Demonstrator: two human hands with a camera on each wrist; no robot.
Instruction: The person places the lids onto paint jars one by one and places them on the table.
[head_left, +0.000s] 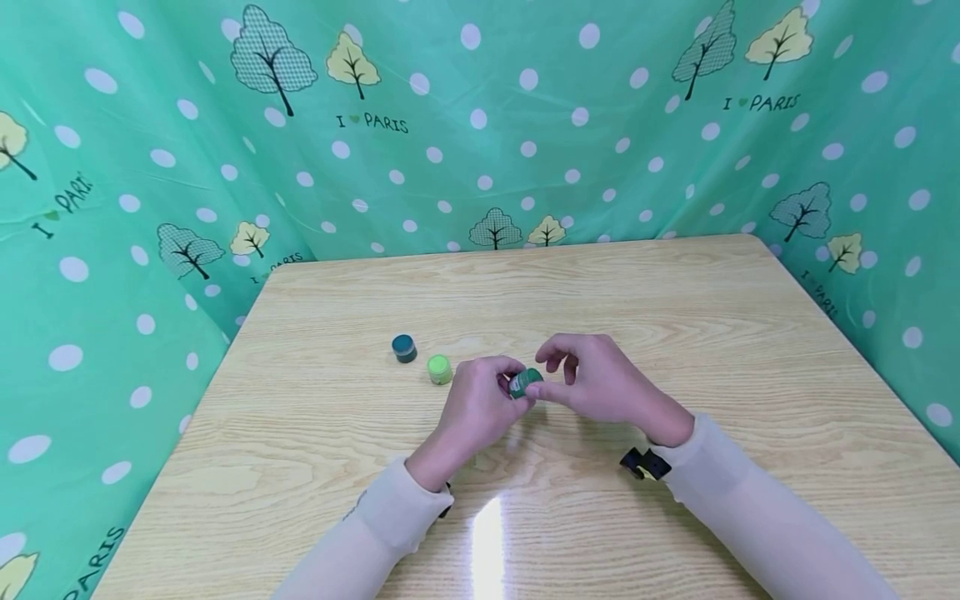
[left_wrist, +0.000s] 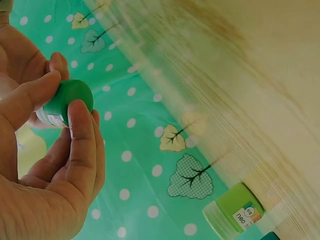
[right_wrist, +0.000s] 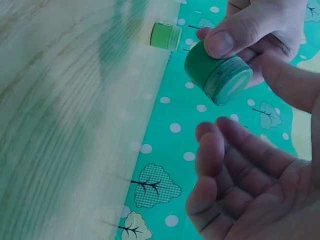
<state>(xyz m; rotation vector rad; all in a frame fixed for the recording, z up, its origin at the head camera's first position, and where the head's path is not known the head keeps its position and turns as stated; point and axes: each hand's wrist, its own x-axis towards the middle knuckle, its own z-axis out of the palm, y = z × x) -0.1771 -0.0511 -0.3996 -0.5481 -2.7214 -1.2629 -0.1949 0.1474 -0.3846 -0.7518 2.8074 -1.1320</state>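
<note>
A small jar with a dark green lid and a printed label [head_left: 526, 382] is tilted above the table, pinched between the thumb and fingers of my left hand [head_left: 478, 400]. In the left wrist view those fingers sit on the green lid [left_wrist: 80, 93]. The jar's see-through base [right_wrist: 235, 87] faces my right hand [right_wrist: 250, 185] in the right wrist view. My right hand's fingers are spread from its thumb and loosely bent, with the palm beside the jar. Its thumb tip is at the jar; whether it touches cannot be told.
On the wooden table [head_left: 300, 433] stand a light green jar [head_left: 439, 369], just left of my left hand, and a dark teal jar [head_left: 404, 348] farther left. A green dotted curtain [head_left: 480, 167] hangs behind the table and along its sides.
</note>
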